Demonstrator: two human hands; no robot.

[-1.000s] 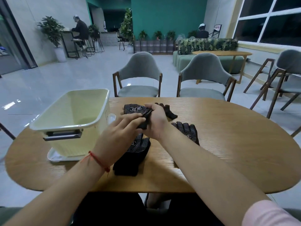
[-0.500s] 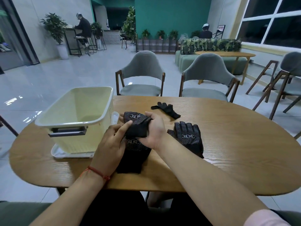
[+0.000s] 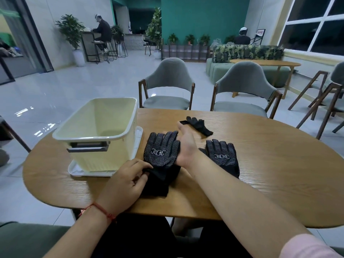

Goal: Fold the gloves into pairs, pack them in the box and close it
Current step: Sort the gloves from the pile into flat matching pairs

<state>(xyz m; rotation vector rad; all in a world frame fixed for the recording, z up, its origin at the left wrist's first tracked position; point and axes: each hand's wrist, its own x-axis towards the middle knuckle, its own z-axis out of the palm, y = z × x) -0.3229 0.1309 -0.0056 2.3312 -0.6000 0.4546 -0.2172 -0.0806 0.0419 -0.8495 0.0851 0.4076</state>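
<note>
A black dotted glove (image 3: 161,151) lies flat, palm up, over another black glove in front of me on the wooden table (image 3: 270,164). My left hand (image 3: 128,178) pinches its cuff at the near end. My right hand (image 3: 187,146) rests edge-on against its right side, fingers straight. A second dotted glove (image 3: 222,156) lies just right of my right wrist. A third black glove (image 3: 199,124) lies farther back. The cream plastic box (image 3: 96,135) stands open at the left, on its white lid (image 3: 138,140).
Two grey chairs (image 3: 167,86) stand at the table's far side, more chairs at the right. Tiled floor lies beyond. People sit far back in the room.
The bunched glove held in both hands has been spread flat over the lower glove. My right hand has opened and my left hand has slid back to the cuff.
</note>
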